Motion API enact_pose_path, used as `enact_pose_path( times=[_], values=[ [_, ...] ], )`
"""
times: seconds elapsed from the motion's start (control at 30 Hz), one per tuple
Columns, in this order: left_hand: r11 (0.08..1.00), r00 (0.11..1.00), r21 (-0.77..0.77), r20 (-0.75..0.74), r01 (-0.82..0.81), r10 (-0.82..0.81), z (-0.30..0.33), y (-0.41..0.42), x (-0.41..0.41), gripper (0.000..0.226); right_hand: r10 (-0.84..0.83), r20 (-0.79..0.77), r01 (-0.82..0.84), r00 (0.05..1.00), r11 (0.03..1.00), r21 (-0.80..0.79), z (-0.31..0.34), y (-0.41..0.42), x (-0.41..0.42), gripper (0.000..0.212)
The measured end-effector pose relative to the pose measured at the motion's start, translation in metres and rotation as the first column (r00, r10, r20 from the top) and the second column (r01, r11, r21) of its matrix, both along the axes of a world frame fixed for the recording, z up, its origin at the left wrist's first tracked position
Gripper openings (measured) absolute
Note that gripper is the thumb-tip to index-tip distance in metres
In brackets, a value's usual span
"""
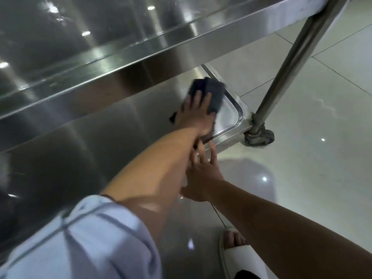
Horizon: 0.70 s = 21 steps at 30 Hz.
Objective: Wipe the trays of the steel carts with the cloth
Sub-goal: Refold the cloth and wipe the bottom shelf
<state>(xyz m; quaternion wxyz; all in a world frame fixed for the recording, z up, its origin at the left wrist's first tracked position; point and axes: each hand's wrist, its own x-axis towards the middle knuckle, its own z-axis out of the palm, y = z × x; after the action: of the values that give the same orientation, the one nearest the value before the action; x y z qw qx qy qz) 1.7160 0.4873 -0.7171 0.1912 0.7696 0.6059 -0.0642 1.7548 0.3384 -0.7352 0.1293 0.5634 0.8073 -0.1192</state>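
**Lower tray, right-hand corner: cloth under the left grip**

We find the dark cloth lying flat on the lower tray of the steel cart, close to the tray's rounded corner beside the upright post and its castor. The left hand presses on the near part of the cloth with straight, spread fingers; it pinches nothing. The cloth extends beyond the fingertips, away from the person and towards the tray's far side rim, so its long axis runs roughly in line with the forearm.

The left arm reaches forward under the upper tray, nearly straight, crossing above the right. The right hand sits nearer the body, at the tray's front edge, fingers loosely spread and holding nothing; whether they touch the rim we cannot tell.

In our judgement the unwiped corner lies just right of the cloth, so the coming stroke calls for a sweep along the rim. The left hand is plainly the nearer. A sandalled foot stands on the tiled floor.
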Motion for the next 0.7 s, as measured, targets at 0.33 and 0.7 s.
enact_pose_path(
  times=[0.33, 0.7],
  values=[
    [0.893, 0.893, 0.062, -0.030, -0.446, 0.449, -0.012, -0.023, -0.183, 0.071, -0.052, -0.442, 0.172, 0.895, 0.957, 0.235, -0.020, -0.009, 0.012, 0.074],
    [0.910, 0.911, 0.054, 0.008, -0.412, 0.412, -0.005, -0.024, -0.037, 0.069, -0.223, -0.969, 0.891, -0.106, 0.411, -0.192, 0.064, 0.050, 0.137, 0.041]
  ],
)
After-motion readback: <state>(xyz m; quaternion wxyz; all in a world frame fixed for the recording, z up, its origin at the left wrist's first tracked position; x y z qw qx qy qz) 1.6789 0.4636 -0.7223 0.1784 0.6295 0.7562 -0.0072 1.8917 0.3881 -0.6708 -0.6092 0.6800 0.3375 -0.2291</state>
